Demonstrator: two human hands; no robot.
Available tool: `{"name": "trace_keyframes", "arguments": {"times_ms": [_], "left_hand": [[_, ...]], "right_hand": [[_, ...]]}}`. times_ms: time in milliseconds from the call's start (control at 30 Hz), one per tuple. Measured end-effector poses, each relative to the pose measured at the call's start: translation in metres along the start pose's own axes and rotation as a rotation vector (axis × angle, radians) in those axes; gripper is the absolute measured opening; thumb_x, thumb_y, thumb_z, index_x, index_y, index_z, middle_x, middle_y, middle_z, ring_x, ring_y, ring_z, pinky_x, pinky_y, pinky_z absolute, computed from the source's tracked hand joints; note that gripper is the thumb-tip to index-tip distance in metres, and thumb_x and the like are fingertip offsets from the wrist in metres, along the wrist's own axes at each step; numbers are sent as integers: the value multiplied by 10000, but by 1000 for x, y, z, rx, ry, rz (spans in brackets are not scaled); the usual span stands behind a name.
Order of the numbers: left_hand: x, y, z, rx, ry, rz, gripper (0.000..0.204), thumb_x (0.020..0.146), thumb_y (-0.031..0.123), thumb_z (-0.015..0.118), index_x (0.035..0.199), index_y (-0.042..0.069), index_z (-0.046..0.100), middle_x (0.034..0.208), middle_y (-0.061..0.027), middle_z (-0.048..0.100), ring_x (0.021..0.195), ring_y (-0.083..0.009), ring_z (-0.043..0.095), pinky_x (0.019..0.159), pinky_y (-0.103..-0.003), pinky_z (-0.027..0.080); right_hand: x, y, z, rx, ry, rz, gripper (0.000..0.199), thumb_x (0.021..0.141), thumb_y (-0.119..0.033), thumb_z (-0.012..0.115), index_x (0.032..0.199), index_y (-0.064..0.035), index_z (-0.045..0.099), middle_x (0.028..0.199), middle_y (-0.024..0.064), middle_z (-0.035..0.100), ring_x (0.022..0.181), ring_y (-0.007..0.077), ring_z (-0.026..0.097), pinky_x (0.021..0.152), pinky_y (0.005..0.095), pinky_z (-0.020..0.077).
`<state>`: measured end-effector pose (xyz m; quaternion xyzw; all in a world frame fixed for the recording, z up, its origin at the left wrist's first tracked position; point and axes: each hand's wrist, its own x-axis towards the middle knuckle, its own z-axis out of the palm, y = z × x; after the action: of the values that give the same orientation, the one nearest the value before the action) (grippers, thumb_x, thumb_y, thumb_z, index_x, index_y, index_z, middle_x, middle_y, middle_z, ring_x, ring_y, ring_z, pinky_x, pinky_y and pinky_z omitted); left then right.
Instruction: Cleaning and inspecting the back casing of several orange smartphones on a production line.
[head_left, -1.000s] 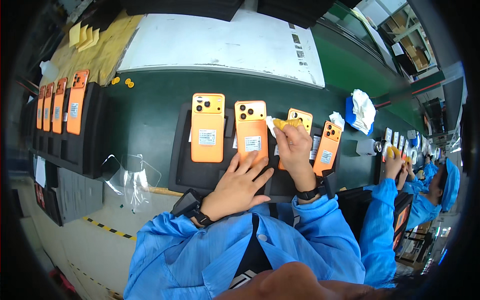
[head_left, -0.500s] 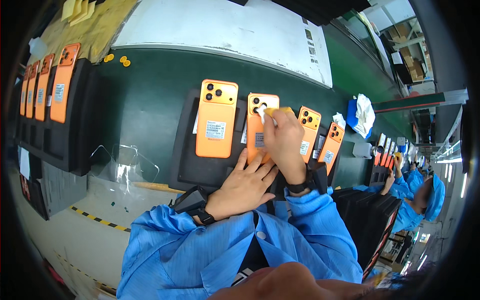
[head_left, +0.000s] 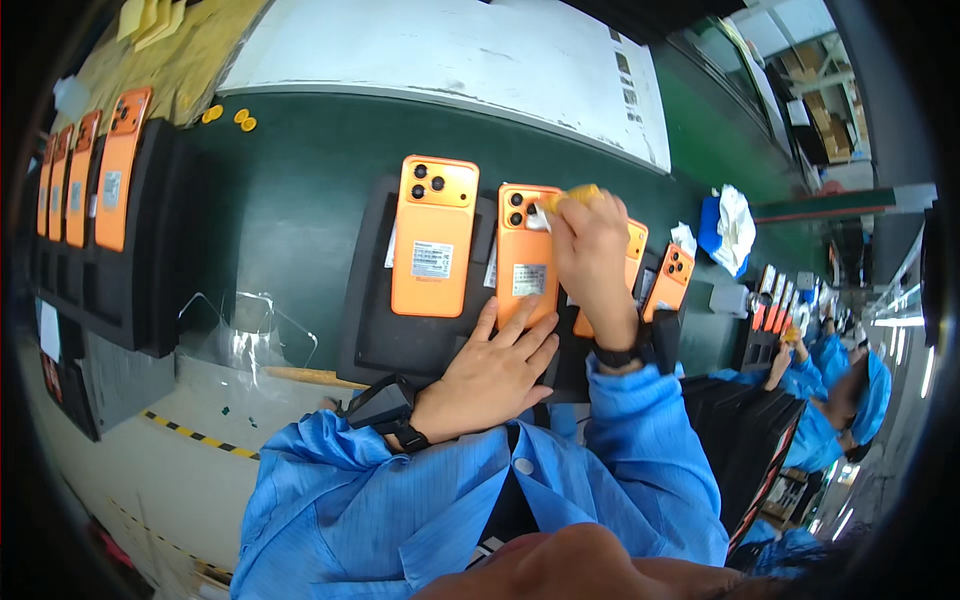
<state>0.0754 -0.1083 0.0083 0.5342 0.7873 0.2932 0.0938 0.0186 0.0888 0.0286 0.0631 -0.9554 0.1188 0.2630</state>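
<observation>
Orange phones (head_left: 434,236), black tray (head_left: 385,343), dark green tabletop (head_left: 290,180), blue sleeves (head_left: 640,430), black-and-yellow striped floor tape (head_left: 201,435)

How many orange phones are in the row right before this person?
4 orange rectangular phones: one at the left end, one touched by the left hand, one partly behind the right hand, one at the right end.

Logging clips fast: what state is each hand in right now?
Left hand: open, fingers spread, resting on the lower end of an orange phone.
Right hand: closed, holding a white wipe.
</observation>
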Motion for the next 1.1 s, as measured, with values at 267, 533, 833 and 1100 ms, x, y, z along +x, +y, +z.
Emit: {"name": "trace_keyframes", "arguments": {"times_ms": [267,533,833,1100], "left_hand": [[4,-1,-4,-1,-31,-78,588,846,414,728,1319,77,639,1496,-101,506,1477,-358,327,1186,-620,199],[14,6,-2,41,-32,-47,526,846,366,735,1261,49,670,1476,-118,531,1481,-370,321,1192,-631,174],[9,8,-4,60,7,-47,485,841,342,745,1224,49,688,1461,-98,552,1474,-350,341,1198,-609,189],[5,2,-1,77,47,-32,451,891,382,701,1213,67,685,1465,-67,549,1430,-355,400,1157,-616,258]], "right_hand": [[-10,7,29,76,252,95,94,786,-107,673,876,-100,702,796,82,560,806,295,561,740,452,421],[-15,7,7,173,155,169,263,798,-100,708,1060,-74,709,926,79,676,952,287,621,913,438,423],[-182,160,-147,-434,706,1067,783,786,-354,835,1357,47,478,1156,230,578,1048,369,573,911,462,473],[-206,238,-130,-246,615,1056,683,745,-372,872,1208,17,554,1139,216,619,1073,370,607,943,458,467]]}}
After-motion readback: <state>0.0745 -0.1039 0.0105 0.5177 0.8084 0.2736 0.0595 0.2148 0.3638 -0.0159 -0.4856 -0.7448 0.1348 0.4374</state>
